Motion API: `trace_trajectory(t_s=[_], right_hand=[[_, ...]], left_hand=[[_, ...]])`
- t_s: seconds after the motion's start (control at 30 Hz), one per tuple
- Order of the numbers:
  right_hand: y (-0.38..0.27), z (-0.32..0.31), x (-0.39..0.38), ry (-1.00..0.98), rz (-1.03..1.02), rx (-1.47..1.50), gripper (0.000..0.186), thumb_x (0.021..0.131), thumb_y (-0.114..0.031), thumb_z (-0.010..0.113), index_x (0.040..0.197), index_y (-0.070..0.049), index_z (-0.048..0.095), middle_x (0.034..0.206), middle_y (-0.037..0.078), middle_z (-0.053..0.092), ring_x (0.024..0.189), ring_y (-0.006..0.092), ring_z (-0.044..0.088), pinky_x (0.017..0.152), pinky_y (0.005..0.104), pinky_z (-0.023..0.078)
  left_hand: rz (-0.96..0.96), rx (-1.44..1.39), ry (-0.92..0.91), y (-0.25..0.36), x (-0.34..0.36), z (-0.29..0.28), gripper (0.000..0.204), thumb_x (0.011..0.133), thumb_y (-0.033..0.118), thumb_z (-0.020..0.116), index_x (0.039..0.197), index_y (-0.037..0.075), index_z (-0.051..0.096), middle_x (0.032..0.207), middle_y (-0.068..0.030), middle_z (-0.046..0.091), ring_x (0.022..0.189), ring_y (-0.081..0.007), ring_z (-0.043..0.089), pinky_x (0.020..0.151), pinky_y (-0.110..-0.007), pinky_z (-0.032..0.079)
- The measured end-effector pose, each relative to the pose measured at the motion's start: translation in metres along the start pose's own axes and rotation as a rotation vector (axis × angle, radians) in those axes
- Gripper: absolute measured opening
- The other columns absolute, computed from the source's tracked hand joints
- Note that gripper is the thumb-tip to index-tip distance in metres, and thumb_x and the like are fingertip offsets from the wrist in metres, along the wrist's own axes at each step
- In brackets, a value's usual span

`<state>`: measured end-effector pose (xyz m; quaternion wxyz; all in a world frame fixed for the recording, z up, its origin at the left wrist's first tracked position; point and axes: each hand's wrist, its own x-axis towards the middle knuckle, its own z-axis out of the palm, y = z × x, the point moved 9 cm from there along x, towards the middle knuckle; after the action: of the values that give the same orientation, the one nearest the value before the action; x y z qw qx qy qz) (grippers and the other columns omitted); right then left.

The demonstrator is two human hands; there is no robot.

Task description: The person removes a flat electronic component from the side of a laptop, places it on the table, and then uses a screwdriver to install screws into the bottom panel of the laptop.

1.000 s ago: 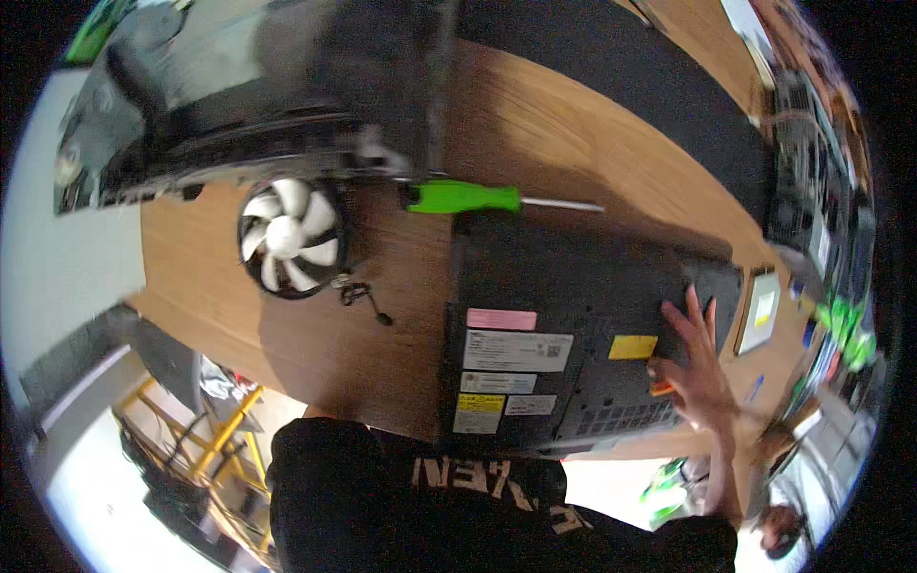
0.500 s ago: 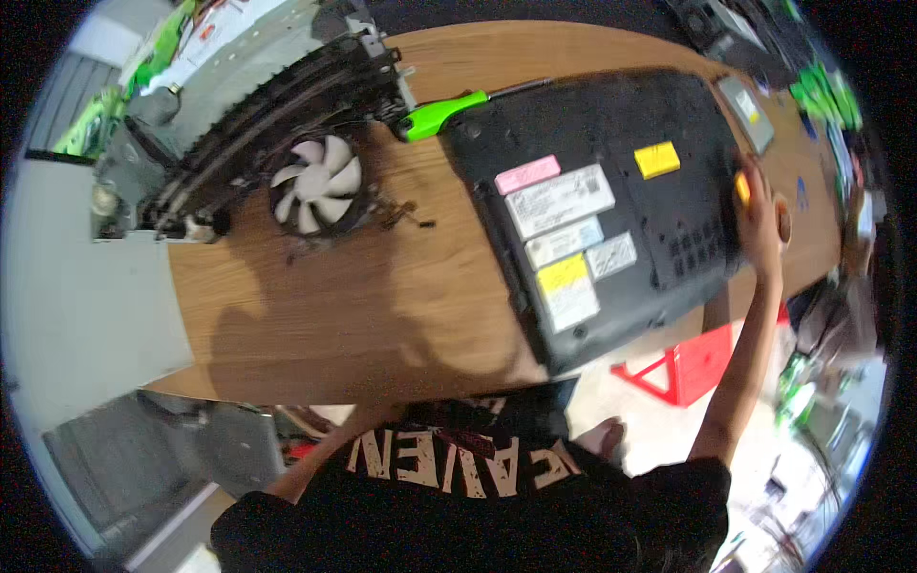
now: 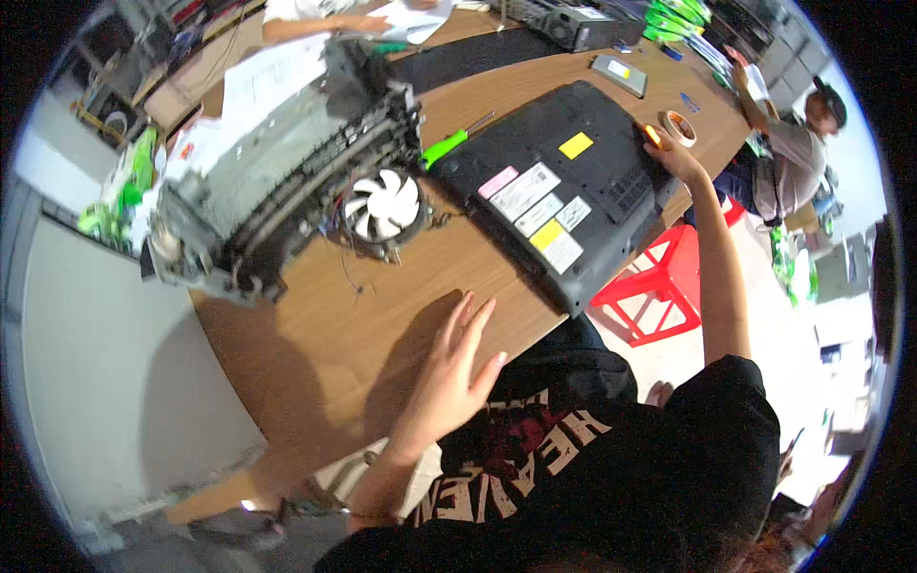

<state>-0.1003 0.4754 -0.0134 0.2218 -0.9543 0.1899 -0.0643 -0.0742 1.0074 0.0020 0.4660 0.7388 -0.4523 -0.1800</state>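
A black laptop (image 3: 544, 143) lies upside down on the wooden table, its underside bearing white, pink and yellow labels. My right hand (image 3: 676, 160) is at the laptop's right edge, fingers closed on a small orange object (image 3: 653, 136) whose kind I cannot make out. Over the near part of the table, my left hand (image 3: 451, 377) is open with its fingers apart, holding nothing. Beyond the laptop's left corner rests a green-handled screwdriver (image 3: 447, 147). A white-bladed cooling fan (image 3: 384, 204) with loose wires sits to the left.
A large grey and black machine part (image 3: 287, 162) takes up the table's left side. A roll of tape (image 3: 679, 127) and a flat grey drive (image 3: 619, 74) lie past the laptop. A red stool (image 3: 659, 291) stands at right. Other people (image 3: 798, 158) are around the table.
My left hand has come up from below the table edge to over the tabletop. My right hand stays at the laptop's right edge with the orange object. The view has shifted and turned.
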Motion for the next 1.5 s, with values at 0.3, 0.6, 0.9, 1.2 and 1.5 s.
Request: trace_trajectory(t_s=[0.3,0.6,0.9,1.2,1.5], right_hand=[[-0.020,-0.025,-0.033,-0.004,0.004,0.092,0.033,0.088,-0.014,0.059,0.119,-0.004,0.057,0.105,0.017,0.063,0.103,0.0301,0.059,0.094,0.0383,0.044],[0.182,-0.137,0.042,0.481,0.269,-0.488,0.051,0.090,-0.048,0.052,0.090,0.002,0.064,0.084,0.027,0.063,0.082,0.0445,0.062,0.069,0.0502,0.049],[0.203,-0.114,0.080,0.191,0.410,-0.458,0.069,0.080,-0.073,0.044,0.110,-0.015,0.065,0.095,0.023,0.066,0.092,0.0412,0.063,0.078,0.0477,0.050],[0.122,-0.087,0.044,0.319,0.242,-0.508,0.068,0.080,-0.073,0.044,0.118,-0.019,0.060,0.096,0.021,0.066,0.093,0.0390,0.063,0.078,0.0471,0.051],[0.125,-0.099,0.023,0.388,0.178,-0.225,0.051,0.086,-0.056,0.054,0.112,-0.012,0.063,0.088,0.019,0.066,0.081,0.0360,0.065,0.070,0.0435,0.050]], left_hand=[[-0.113,0.061,0.096,0.019,0.085,0.024,0.080,0.086,0.018,0.062,0.146,0.001,0.012,0.148,-0.0321,0.010,0.138,-0.0458,0.013,0.112,-0.048,0.016],[-0.151,-0.056,0.377,-0.001,0.082,0.029,0.061,0.080,0.002,0.051,0.138,0.000,0.031,0.151,-0.0216,0.013,0.139,-0.0366,0.020,0.112,-0.047,0.021],[-0.306,0.052,0.381,-0.002,0.098,0.041,0.077,0.081,0.009,0.057,0.144,-0.001,0.015,0.150,-0.0242,0.012,0.139,-0.0359,0.016,0.112,-0.045,0.016],[-0.295,0.212,0.518,0.014,0.109,0.052,0.075,0.081,0.017,0.062,0.143,0.001,0.022,0.149,-0.0249,0.016,0.139,-0.0363,0.015,0.112,-0.046,0.010],[-0.182,0.146,0.515,0.017,0.119,0.051,0.070,0.081,0.009,0.067,0.140,0.004,0.029,0.148,-0.0309,0.006,0.139,-0.0436,0.008,0.109,-0.051,0.014]])
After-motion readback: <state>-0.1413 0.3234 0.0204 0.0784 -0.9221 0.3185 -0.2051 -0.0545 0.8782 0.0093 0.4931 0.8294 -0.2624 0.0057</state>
